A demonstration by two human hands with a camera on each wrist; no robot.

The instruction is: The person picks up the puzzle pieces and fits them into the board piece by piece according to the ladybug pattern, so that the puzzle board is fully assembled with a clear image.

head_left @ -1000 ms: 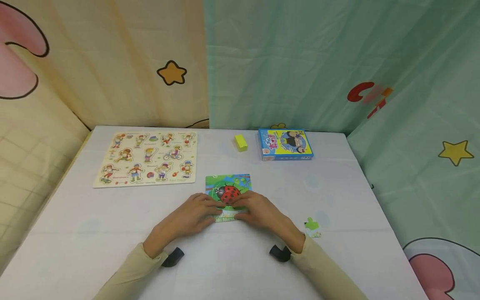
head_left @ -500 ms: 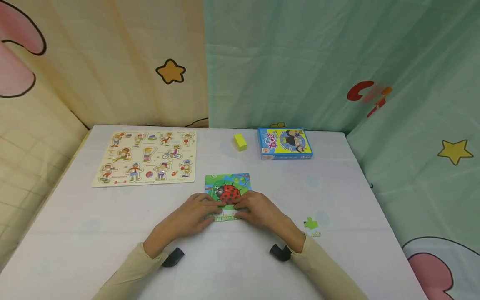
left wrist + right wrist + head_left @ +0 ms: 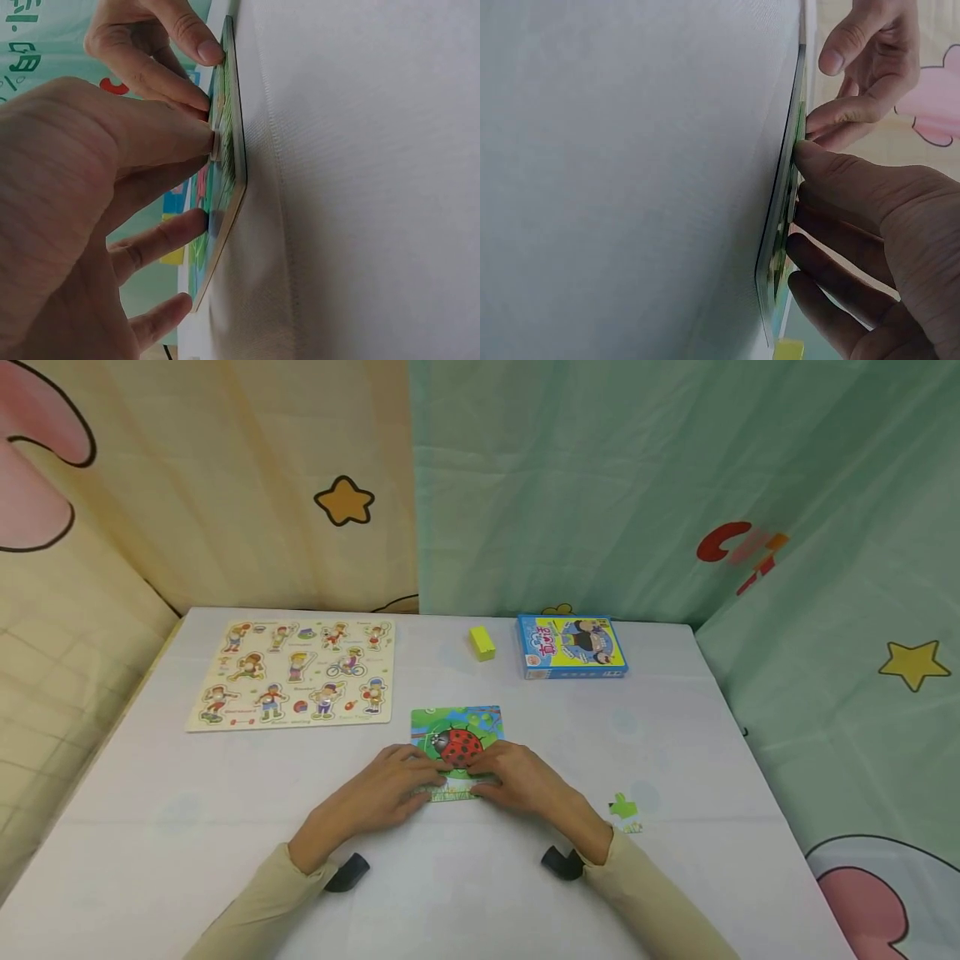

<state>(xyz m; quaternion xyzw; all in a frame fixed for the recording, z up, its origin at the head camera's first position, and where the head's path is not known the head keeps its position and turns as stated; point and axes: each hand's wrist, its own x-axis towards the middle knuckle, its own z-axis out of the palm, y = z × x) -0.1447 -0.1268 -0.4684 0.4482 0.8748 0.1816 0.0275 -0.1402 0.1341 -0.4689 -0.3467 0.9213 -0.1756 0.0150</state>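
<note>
A square ladybug jigsaw puzzle (image 3: 459,747) lies on the white table in front of me. My left hand (image 3: 382,789) is at its lower left side; in the left wrist view its thumb and index finger pinch a thin puzzle piece (image 3: 216,146) that stands slightly proud of the board. From the lower right comes my right hand (image 3: 525,781), its thumb at the near side and curled fingers on the picture. A raised green edge shows between both hands' fingertips in the right wrist view. The fingers cover part of the puzzle's lower half.
Loose green and white puzzle pieces (image 3: 624,812) lie right of my right hand. Farther back are a wooden peg board (image 3: 292,677) with child figures, a yellow block (image 3: 482,644) and a blue and yellow box (image 3: 572,648). Curtains (image 3: 555,485) hang behind the table.
The right fingertips have shifted slightly to the right along the ladybug's lower side. Otherwise both hands and the puzzle stay nearly in place.
</note>
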